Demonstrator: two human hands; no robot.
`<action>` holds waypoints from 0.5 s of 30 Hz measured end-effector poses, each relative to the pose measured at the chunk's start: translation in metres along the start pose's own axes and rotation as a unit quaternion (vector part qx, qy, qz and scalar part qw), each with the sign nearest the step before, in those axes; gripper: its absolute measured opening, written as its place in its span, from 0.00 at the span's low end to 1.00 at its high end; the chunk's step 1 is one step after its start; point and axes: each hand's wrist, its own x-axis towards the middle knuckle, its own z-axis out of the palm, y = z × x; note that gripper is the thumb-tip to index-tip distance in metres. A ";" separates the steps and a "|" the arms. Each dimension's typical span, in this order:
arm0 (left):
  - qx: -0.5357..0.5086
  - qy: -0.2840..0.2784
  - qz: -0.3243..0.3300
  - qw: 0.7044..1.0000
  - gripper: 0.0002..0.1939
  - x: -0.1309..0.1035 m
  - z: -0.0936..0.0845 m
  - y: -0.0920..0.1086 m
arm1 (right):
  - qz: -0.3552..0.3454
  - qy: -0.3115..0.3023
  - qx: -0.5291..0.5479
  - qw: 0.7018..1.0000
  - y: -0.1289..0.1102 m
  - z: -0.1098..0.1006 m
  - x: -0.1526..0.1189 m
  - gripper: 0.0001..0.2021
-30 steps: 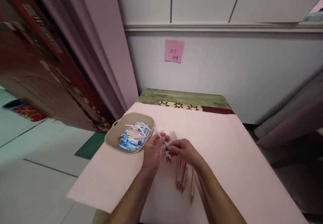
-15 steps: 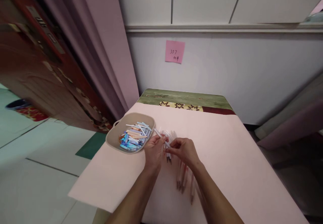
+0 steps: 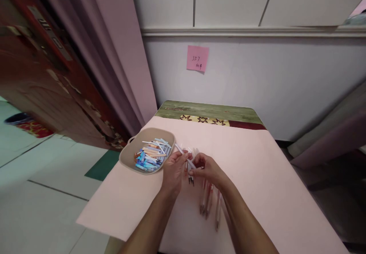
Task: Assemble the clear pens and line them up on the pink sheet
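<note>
A slim whitish pen (image 3: 179, 148) slants between my two hands above the pink tabletop. My left hand (image 3: 173, 170) is closed around its upper part, fingers pinched. At its lower end my right hand (image 3: 208, 169) is closed too, with thumb and forefinger on the barrel. Below and between the hands lie thin pen refills (image 3: 191, 180) with dark tips. Several clear pens with reddish parts (image 3: 203, 200) lie by my right wrist, and one more pen (image 3: 218, 212) is a little apart from them. My hands partly hide what lies under them.
To the left of my hands stands a beige basket (image 3: 127, 158) with a small handle, holding many blue, white and peach pen parts (image 3: 154, 153). The pink table covering (image 3: 274, 193) ends before a green patterned strip (image 3: 237, 113) at the wall. A pink note (image 3: 197, 58) sticks there.
Both hands keep hold of the pen in nearly the same place. My right hand has shifted slightly to the left and up, and its fingers sit a bit differently.
</note>
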 end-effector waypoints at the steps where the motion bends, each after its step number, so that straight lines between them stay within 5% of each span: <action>1: 0.002 -0.001 0.004 1.000 0.17 0.000 0.000 0.000 | 0.003 -0.004 0.001 1.000 -0.001 0.001 0.000 0.26; 5: 0.002 -0.013 0.007 1.000 0.17 0.000 0.000 0.001 | 0.054 -0.060 0.013 0.997 -0.005 0.004 -0.002 0.26; 10: -0.006 -0.009 0.003 1.000 0.17 0.000 0.001 0.002 | -0.009 -0.017 0.013 1.000 -0.005 0.006 -0.002 0.23; 15: 0.005 -0.013 0.013 1.000 0.15 -0.001 0.002 0.003 | 0.052 -0.050 0.025 0.997 -0.004 0.005 -0.002 0.25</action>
